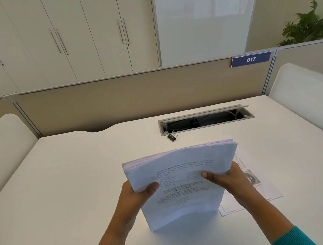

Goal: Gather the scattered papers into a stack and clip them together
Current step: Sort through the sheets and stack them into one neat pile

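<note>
White desk [67,180] fills the lower view, and the action sits right in the middle of it. The stack of papers [184,181] is up on its bottom edge, standing on the desk and leaning a little toward the person, its top edge fanned slightly at twelve o'clock. From the look of it, this is the squaring-up stage: most of the sheets are gathered, and the edges want tapping even.

Left hand [138,195] grips the stack's nine o'clock edge, thumb curled across the printed front page, fingers hidden behind. Right hand [229,179] does the same at the three o'clock edge, thumb pressed onto the front sheet, the rest wrapped round the back.

Not all in yet, though. One loose sheet [250,190] lies flat on the desk at about four o'clock from the stack, partly hidden behind the right wrist, with a dark round picture printed on it. That one looks to be still outside the pile.

And the smallest player: the black binder clip [172,137], lying at twelve o'clock beyond the stack, just in front of the open cable tray [205,119], untouched and well clear of both hands.

So, by my reckoning: gathering nearly done, one sheet left to collect, alignment under way, clipping not yet begun.
</note>
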